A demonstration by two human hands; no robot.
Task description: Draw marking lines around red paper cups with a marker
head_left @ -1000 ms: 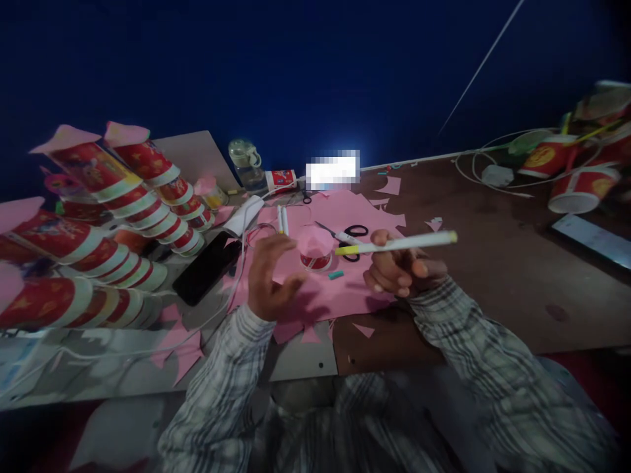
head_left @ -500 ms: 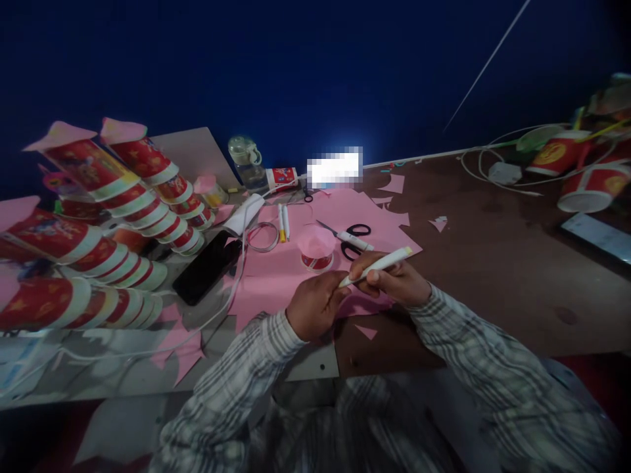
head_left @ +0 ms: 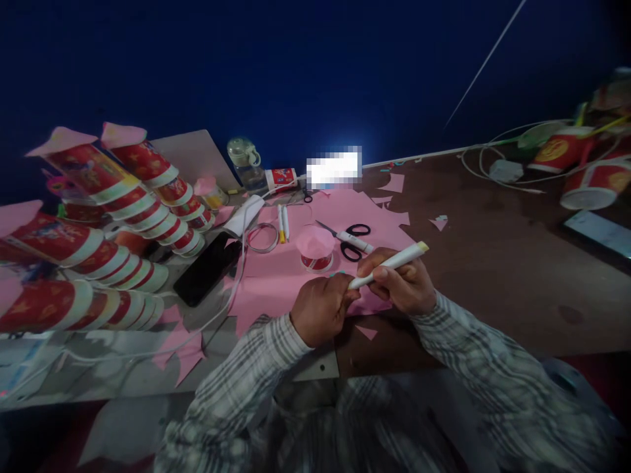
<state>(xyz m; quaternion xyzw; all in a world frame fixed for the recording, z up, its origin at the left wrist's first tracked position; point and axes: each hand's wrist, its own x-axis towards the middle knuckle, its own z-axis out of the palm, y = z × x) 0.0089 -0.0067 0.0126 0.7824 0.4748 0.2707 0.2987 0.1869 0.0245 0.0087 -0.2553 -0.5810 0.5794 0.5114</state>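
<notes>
My right hand is closed round a white marker with a yellow end, held slanting up to the right. My left hand is closed in a pinch on the marker's lower end, where its cap sits. Both hands hover over a large pink paper sheet. Just beyond them an upturned red paper cup with a pink paper cover stands on the sheet. Black-handled scissors lie behind the cup.
Stacks of red paper cups with pink covers lie at the left. A black phone, a tape ring, two markers, a white cable and a glass jar sit nearby. More cups and cables lie at the far right.
My left hand came from an open pose near the cup to pinch the marker's lower end. My right hand lowered the marker towards me and tilted it.
</notes>
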